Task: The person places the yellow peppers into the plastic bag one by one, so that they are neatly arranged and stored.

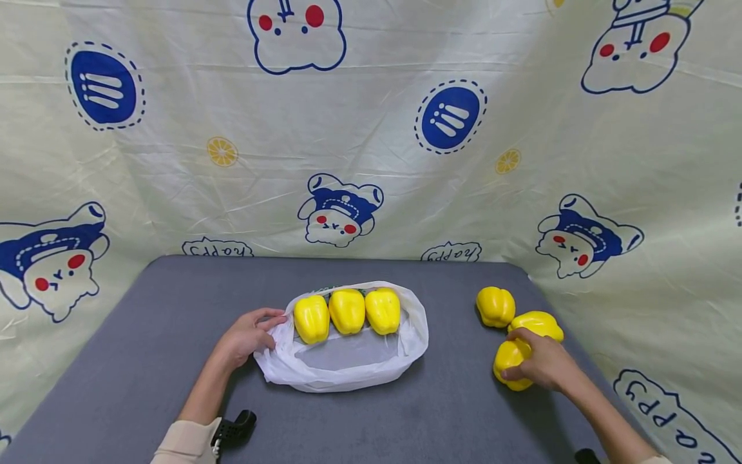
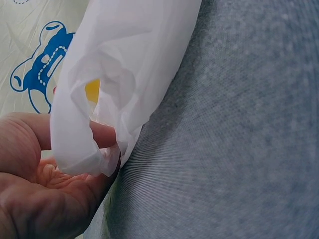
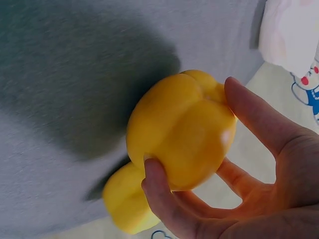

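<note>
A white plastic bag [image 1: 348,379] lies on the grey table with its mouth spread wide. Three yellow bell peppers [image 1: 347,312] sit in a row along its far side. At the bag's left end my left hand [image 1: 246,338] holds the rim; in the left wrist view, thin white plastic [image 2: 75,149] is caught between thumb and fingers. Over on the right, my right hand [image 1: 545,362] grips a yellow bell pepper [image 3: 182,129], fingers and thumb spread around its sides. Another bell pepper [image 1: 536,324] lies just beyond that hand, partly covered by it.
One more bell pepper [image 1: 495,307] stands farther back on the right, close to the others. The grey table [image 1: 371,425] ends at a patterned curtain [image 1: 371,129] behind and at the right. A black wrist strap [image 1: 236,426] is on the left forearm.
</note>
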A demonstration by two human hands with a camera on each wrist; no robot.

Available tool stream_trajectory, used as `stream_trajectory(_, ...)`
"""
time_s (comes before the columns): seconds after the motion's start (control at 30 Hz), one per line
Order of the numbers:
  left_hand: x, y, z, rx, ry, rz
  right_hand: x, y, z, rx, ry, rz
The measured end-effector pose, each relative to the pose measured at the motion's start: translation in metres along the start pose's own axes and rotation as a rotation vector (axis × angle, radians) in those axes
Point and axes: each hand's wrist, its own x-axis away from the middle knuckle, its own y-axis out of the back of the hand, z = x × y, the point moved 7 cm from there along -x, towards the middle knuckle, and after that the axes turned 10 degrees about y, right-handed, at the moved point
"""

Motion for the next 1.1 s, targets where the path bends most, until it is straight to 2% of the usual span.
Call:
stream_trajectory(0.17,0.000,0.001,0.000,0.003,-0.003,0.001,-0.002,0.004,0.022,0.012,0.079,-0.043)
stream_trajectory(0.73,0.000,0.002,0.001,0.006,0.022,-0.001,-0.015,0.029,0.105,0.041,0.275,-0.196)
stream_trajectory(1.1,-0.001,0.001,0.001,0.010,0.029,-0.006,-0.026,0.031,0.156,0.025,0.321,-0.216)
